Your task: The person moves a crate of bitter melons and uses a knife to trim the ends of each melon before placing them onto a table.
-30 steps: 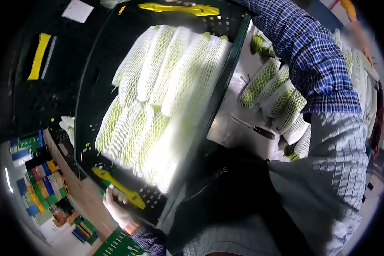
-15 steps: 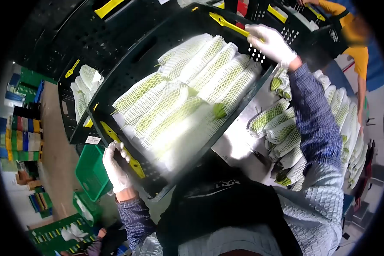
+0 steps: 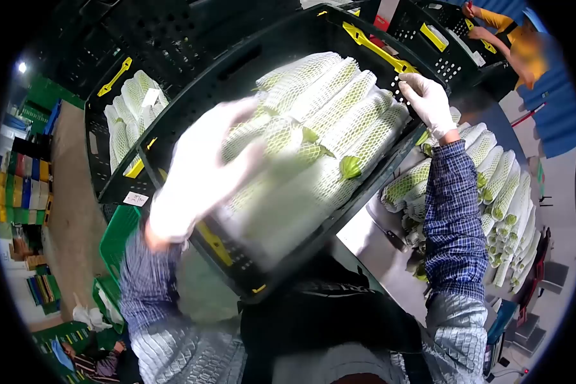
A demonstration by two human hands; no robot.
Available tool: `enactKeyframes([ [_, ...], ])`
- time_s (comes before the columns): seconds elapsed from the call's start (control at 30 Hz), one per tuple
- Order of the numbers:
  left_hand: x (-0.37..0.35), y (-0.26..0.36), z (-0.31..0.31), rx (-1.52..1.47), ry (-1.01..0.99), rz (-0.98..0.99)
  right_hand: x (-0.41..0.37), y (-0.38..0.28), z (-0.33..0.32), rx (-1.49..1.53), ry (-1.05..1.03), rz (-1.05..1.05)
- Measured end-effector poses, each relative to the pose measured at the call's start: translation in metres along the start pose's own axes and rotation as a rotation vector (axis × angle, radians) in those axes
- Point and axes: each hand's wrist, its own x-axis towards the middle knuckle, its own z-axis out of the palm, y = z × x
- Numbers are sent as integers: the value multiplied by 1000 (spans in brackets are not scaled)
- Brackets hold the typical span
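A dark crate with yellow handles lies in front of me, holding green vegetables in white foam net sleeves. My left hand, in a white glove and blurred, is raised over the crate's left side with fingers spread, near the sleeved vegetables. At the upper right corner, my right hand, also gloved, has its fingers closed at the crate's rim just below a yellow handle.
More sleeved vegetables are piled on a table at the right, beside a knife. Another crate stands left, with a green basket below. Co-workers are at upper right and lower left.
My left hand has left the crate's left handle and come up over the vegetables. My right hand has moved off the yellow handle and down to the rim.
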Motion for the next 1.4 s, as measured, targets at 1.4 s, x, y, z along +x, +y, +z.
enactKeyframes([
  [1.4,11,0,16,-1558,121,-286,-68,-149,-43,261,51,-571],
])
